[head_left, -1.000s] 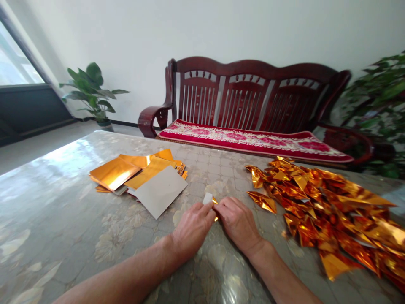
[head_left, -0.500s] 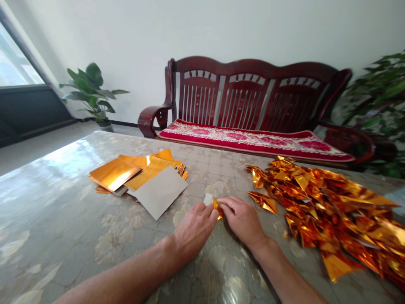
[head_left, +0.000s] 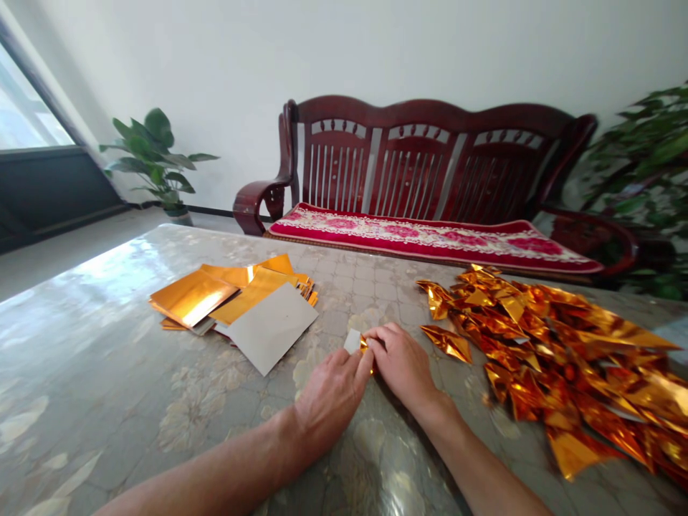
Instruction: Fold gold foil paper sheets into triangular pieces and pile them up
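Observation:
Close together at the middle of the table, both my hands grip one small sheet of gold foil paper (head_left: 352, 341), partly folded, its pale back showing at the far left end. My left hand (head_left: 334, 390) presses on it from the left with closed fingers. From the right, my right hand (head_left: 400, 362) pinches its gold edge between thumb and fingers. Most of the sheet is hidden under the fingers. Left of my hands lies a stack of flat gold foil sheets (head_left: 196, 295), with a sheet turned grey side up (head_left: 274, 326) on top.
A heap of folded gold foil pieces (head_left: 537, 344) covers the right of the patterned table (head_left: 134, 401). One folded piece (head_left: 447, 342) lies nearest my right hand. Beyond the table stand a dark red wooden bench (head_left: 419, 165) and a potted plant (head_left: 155, 158).
My right hand has shifted slightly up and left, over the gold edge, now hiding more of it. My left hand stays nearly in place. The stack and heap are unchanged.

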The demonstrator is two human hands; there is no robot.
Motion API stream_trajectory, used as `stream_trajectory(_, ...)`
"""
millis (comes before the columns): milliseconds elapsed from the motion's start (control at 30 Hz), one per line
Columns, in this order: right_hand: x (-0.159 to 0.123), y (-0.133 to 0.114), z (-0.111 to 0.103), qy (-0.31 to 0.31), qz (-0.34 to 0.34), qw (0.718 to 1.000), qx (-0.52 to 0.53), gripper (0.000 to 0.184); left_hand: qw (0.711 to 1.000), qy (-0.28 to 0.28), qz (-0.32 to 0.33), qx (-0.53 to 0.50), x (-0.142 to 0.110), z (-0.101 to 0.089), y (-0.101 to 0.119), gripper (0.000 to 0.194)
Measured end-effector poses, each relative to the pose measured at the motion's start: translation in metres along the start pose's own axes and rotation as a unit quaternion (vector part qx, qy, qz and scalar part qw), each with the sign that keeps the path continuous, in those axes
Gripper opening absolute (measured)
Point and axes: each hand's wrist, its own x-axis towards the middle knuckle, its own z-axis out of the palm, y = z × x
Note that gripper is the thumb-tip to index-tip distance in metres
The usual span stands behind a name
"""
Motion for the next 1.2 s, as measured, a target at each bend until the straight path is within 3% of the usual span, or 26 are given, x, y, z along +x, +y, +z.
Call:
stream_trajectory(367, 0.004, -0.005, -0.005, -0.032, 0.028, 0.997, 0.068, 0.023, 0.999, 0.001, 0.025, 0.04, -0.005, 0.005, 0.004, 0.036)
stream_trajectory(567, 0.002, -0.008, -0.007, -0.078, 0.067, 0.991, 0.087, 0.021, 0.997, 0.019, 0.032, 0.063, -0.011, 0.006, 0.008, 0.04)
stream_trajectory(800, -0.007, -0.015, -0.005, -0.02, 0.028, 0.998, 0.059, 0.016, 0.992, 0.019, 0.04, 0.117, -0.016, 0.001, 0.016, 0.04)
stream_trajectory(1200, -0.011, -0.019, -0.004, -0.018, 0.022, 0.999, 0.02, 0.015, 0.985, 0.054, 0.044, 0.157, -0.018, 0.004, 0.019, 0.03)
